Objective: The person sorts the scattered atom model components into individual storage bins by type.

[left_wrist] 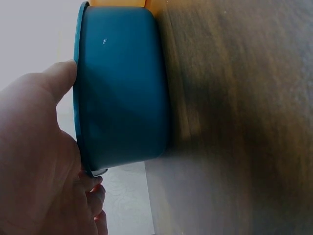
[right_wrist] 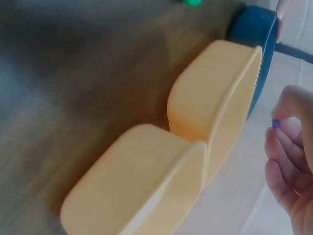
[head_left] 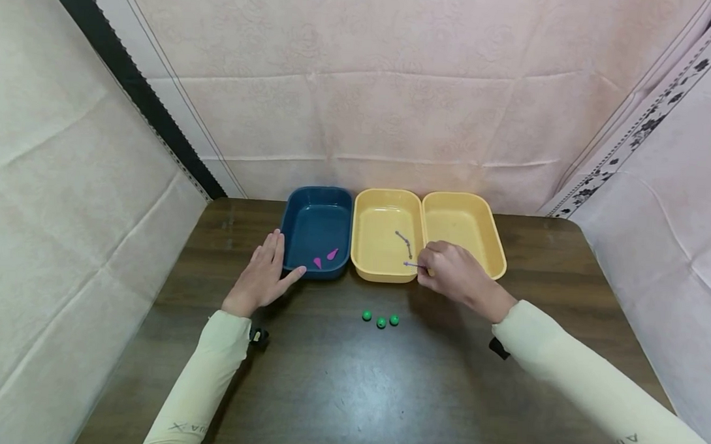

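Observation:
My left hand (head_left: 261,274) rests on the near left corner of a blue bin (head_left: 318,193), fingers straight along its left side and thumb (left_wrist: 62,78) on the front rim. Two small magenta drop-shaped pieces (head_left: 332,254) lie inside that bin. Between thumb and fingertips, my right hand (head_left: 452,271) pinches a thin purple stick (head_left: 411,264) above the near right corner of the middle yellow bin (head_left: 383,276). A bit of the stick (right_wrist: 276,123) shows at the fingertips in the right wrist view. More thin purple sticks (head_left: 409,245) lie in the middle bin.
A second yellow bin (head_left: 467,226) stands against the middle one on the right. Three green beads (head_left: 381,323) sit on the dark wooden table (head_left: 349,391) in front of the bins. Pale cloth (head_left: 371,118) hangs behind the table and at both sides.

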The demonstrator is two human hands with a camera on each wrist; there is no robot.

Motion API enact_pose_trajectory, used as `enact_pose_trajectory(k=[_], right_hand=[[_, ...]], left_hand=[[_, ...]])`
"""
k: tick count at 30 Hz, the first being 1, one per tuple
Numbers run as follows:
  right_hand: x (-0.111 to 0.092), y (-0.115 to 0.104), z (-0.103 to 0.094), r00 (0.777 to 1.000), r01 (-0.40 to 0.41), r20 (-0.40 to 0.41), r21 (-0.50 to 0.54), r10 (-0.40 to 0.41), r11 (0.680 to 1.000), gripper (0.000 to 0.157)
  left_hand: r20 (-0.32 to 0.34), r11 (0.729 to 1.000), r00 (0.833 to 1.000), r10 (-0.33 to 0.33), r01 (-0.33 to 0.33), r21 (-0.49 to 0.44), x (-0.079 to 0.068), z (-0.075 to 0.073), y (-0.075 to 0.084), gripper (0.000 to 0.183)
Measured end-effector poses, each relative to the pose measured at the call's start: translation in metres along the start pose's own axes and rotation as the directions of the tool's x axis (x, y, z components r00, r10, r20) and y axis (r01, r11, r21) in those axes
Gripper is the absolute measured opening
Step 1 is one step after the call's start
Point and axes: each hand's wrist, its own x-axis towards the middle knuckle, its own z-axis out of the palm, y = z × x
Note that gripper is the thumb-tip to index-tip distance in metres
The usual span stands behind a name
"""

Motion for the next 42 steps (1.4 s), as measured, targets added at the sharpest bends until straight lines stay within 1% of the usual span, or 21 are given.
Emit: enact_pose_trajectory(k=[5,11,17,22,25,28,32,38,42], right_hand=[[0.012,0.007,0.001,0.999,-0.022,0.025,-0.006,0.022,1.0,0.01],[0.025,0.014,0.007,0.995,-0.075,0.067,0.01,0.074,0.997,0.004],[0.037,0.019,0.019,0.992,-0.102,0.076,-0.007,0.102,0.995,0.004],[0.046,0.023,0.03,0.985,-0.145,0.097,0.021,0.142,0.989,0.004],[0.047,0.024,0.033,0.98,-0.177,0.1,0.038,0.172,0.983,0.01],[0.045,0.024,0.029,0.981,-0.181,0.08,0.048,0.177,0.982,0.016],[0.039,0.024,0.019,0.986,-0.16,0.057,0.056,0.157,0.985,0.021],[0.028,0.021,0.001,0.987,-0.134,0.103,0.093,0.125,0.987,0.028],[0.02,0.014,-0.009,0.993,-0.071,0.105,0.122,0.059,0.99,0.028]], left_hand=[[0.006,1.0,1.0,0.0,0.0,-0.001,0.0,0.001,0.001,0.105],[0.007,1.0,1.0,0.0,0.0,0.0,0.0,0.001,0.002,0.105],[0.008,1.0,1.0,0.002,-0.002,0.001,-0.001,0.001,0.003,0.105],[0.011,1.0,1.0,0.001,-0.001,-0.001,-0.001,0.0,0.003,0.105],[0.01,1.0,1.0,0.002,-0.002,-0.003,-0.001,0.0,0.003,0.105],[0.012,1.0,1.0,0.002,-0.002,-0.006,-0.001,0.0,0.002,0.105],[0.012,1.0,1.0,-0.004,0.004,-0.005,-0.001,-0.001,0.002,0.105],[0.011,1.0,1.0,-0.004,0.004,-0.005,-0.002,-0.002,0.002,0.105],[0.01,1.0,1.0,-0.002,0.002,-0.004,-0.002,-0.003,0.003,0.105]])
